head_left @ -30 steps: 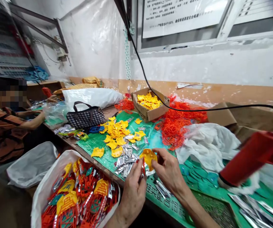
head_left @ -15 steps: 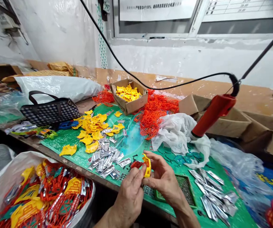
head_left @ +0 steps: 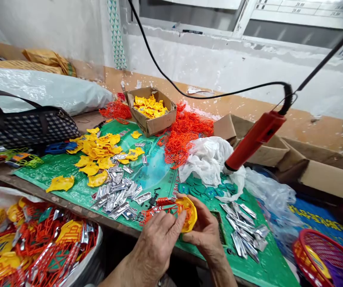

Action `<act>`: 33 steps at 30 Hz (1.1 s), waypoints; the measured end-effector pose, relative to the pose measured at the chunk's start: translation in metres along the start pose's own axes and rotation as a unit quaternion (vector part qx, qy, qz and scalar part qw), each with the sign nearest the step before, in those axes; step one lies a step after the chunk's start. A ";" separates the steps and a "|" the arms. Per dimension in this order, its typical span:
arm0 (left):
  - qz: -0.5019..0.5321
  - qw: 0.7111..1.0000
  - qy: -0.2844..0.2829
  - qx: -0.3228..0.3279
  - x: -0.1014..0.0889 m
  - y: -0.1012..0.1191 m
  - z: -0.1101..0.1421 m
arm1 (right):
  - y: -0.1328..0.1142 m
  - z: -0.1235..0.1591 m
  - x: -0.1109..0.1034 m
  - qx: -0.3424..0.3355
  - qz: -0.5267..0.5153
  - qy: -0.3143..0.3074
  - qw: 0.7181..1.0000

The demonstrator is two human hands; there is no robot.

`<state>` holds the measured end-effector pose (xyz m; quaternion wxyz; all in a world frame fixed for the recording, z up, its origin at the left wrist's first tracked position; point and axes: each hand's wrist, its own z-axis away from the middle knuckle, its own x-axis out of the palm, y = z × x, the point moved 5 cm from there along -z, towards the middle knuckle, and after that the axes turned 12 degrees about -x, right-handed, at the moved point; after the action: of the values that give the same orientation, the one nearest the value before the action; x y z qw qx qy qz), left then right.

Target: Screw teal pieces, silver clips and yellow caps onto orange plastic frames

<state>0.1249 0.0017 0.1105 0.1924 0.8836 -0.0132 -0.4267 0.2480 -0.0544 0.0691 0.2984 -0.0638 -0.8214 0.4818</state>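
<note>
My right hand (head_left: 208, 229) is closed round the rim of a curved yellow plastic piece (head_left: 193, 213), its hollow side turned towards me. A red-orange plastic lattice frame (head_left: 163, 203) runs from the left into that hollow. With its other fingers curled over the frame, my left hand (head_left: 156, 239) presses its index finger inside the yellow piece. Both hands are above the table's front edge. Silver plastic strips (head_left: 119, 195) lie left of them, beside a pile of yellow pieces (head_left: 101, 149). Beyond my right hand are dark green discs (head_left: 202, 187) and more silver strips (head_left: 244, 227).
A red electric screwdriver (head_left: 253, 141) hangs from a cord at the right. At the back, a cardboard box (head_left: 156, 126) of yellow pieces stands by piled red frames (head_left: 186, 131). A white-lined bin (head_left: 98, 249) of assembled parts stands lower left; a red basket (head_left: 301, 255) stands lower right.
The view has swung right and down. The yellow piece has turned from edge-on to show its hollow side, with the red frame brought against it. The screwdriver, blurred at first, hangs steadier now.
</note>
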 end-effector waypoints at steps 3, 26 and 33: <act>-0.012 1.000 -0.011 -0.009 0.001 -0.002 0.001 | 0.001 0.001 0.001 -0.001 0.018 0.001 1.000; 0.235 0.963 -0.050 -0.120 -0.012 -0.008 0.004 | -0.013 0.004 0.022 0.023 0.242 -0.020 0.970; 0.576 0.704 -0.138 -0.392 -0.006 -0.026 0.010 | -0.015 -0.010 0.026 0.162 0.129 -0.176 0.962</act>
<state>0.1097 0.0236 0.1001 0.7261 0.4799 -0.3774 -0.3163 0.2353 -0.0447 0.0957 0.0914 -0.0339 -0.7565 0.6467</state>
